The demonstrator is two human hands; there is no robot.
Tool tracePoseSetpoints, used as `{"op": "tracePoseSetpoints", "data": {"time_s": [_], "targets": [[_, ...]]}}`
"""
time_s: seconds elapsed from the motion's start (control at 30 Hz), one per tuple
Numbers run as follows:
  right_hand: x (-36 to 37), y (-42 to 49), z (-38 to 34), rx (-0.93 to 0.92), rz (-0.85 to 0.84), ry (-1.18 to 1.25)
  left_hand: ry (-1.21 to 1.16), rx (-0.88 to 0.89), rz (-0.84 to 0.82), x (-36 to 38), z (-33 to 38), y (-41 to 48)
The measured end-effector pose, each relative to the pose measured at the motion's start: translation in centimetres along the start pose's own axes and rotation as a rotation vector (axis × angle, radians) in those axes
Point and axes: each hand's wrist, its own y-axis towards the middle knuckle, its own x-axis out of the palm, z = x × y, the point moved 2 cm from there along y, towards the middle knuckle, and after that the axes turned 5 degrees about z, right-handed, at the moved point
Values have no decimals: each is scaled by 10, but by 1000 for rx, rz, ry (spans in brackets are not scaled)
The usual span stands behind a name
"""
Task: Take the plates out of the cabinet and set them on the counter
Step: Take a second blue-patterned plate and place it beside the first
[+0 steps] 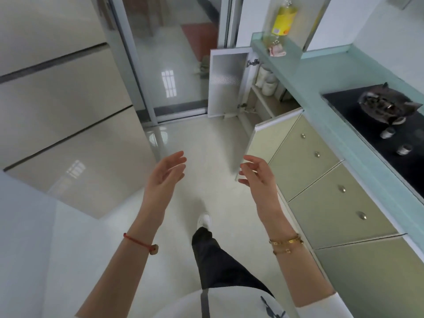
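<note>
Glossy pale floor (195, 145) lies open between two empty, spread hands, left (166, 175) and right (257, 175); two white cabinet doors (227, 81) stand ajar under the pale green glass bench (321, 88)

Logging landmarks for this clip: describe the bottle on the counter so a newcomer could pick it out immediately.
Follow the pale green counter away from the black cooktop to its far end, above the open cabinet door. The bottle stands upright there, clear, holding yellow liquid, with a yellow label. It is the only tall thing on the counter; beside it lies just a small pinkish item.
</note>
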Motion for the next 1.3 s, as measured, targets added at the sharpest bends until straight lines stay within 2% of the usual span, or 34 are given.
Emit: {"op": "tracePoseSetpoints", "data": {"time_s": [0.23, 0.57, 0.73, 1.0, 1.3], "targets": [[96, 138, -27, -28, -19, 10, -29, 23, 0, -7, 26, 168], [185, 302, -57, 16, 89, -16, -3, 18, -90, 15, 48, 376], [210, 379, -53, 59, 214, -22, 4, -71, -224, 52, 37, 482], [235, 484, -52, 130, 490, 68, 125, -142, -552, 144, 35, 645], [206, 573, -22, 279, 766, 84, 253, -242, -742, 240, 2, 734]]}}
